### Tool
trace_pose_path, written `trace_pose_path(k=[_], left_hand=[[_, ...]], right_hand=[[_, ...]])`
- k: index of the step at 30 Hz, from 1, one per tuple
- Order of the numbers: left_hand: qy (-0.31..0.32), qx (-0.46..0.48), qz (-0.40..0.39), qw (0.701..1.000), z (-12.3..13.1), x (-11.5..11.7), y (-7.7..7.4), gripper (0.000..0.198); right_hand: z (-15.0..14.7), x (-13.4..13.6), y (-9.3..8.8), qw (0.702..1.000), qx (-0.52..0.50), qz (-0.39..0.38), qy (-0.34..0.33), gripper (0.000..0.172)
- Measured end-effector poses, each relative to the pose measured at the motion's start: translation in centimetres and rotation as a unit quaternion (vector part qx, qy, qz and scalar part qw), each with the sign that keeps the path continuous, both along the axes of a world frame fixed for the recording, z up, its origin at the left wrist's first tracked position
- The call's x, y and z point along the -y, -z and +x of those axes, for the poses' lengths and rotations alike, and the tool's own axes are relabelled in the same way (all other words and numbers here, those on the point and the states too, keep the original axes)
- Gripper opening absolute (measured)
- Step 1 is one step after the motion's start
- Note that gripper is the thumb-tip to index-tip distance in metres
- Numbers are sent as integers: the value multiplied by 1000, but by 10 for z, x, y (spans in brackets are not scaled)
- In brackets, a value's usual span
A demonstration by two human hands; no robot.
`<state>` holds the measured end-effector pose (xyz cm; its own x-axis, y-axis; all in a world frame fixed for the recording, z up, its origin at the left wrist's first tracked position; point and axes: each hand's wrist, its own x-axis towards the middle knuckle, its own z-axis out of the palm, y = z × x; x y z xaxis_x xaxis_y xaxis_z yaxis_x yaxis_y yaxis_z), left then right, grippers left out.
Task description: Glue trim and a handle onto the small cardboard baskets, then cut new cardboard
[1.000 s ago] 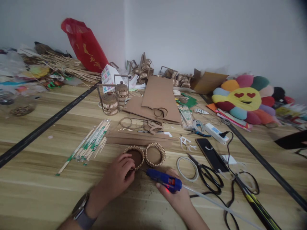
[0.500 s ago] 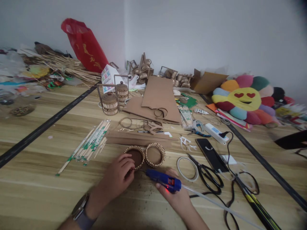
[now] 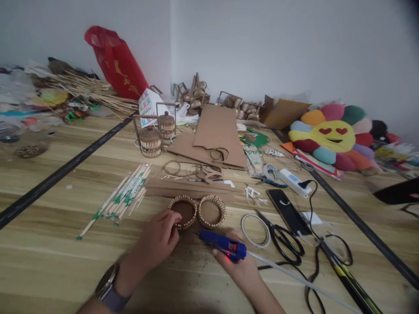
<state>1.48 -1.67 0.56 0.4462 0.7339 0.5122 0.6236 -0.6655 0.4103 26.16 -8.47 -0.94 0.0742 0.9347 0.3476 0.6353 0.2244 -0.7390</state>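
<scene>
Two small round baskets walled with short wooden sticks, a left basket (image 3: 190,218) and a right basket (image 3: 212,212), stand side by side on the table. My left hand (image 3: 160,235), with a watch on its wrist, is closed at the near-left wall of the left basket. Its curled fingers reach over the rim and hide part of it. In my right hand (image 3: 237,261) is a blue hot glue gun (image 3: 221,244), its nozzle pointing left, just below the baskets and apart from them. A red light glows on the gun, and a clear glue stick (image 3: 278,268) trails from its back.
Bundled wooden sticks (image 3: 126,194) lie left. Tape (image 3: 256,231), scissors (image 3: 284,242), a phone (image 3: 288,211) and a power strip (image 3: 294,181) lie right. Cardboard (image 3: 214,126) and two lidded baskets with handles, one nearer (image 3: 150,141), stand behind. A flower cushion (image 3: 334,135) sits back right.
My left fingers have shifted slightly up and left along the left basket's wall, uncovering more of its near rim. The glue gun has barely moved.
</scene>
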Motion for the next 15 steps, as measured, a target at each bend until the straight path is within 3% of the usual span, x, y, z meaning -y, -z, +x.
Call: trace_pose_path(k=[6,10,12,15], left_hand=[[9,13,-20,1000,0,-2,1,25],[-14,92,-88,992,-7,-2,-11,17],[-51,154,-167,972,-13,-2,-20,16],[-106,258,-279,919,-22,-3,-32,25]], right_hand=[[0,0,-4,1000,-16,-8,-1,29],[2,2,2,999,-39,-16,8,29],[4,3,8,998,-58,-23,29,30],[7,5,16,995,-78,-48,50,34]])
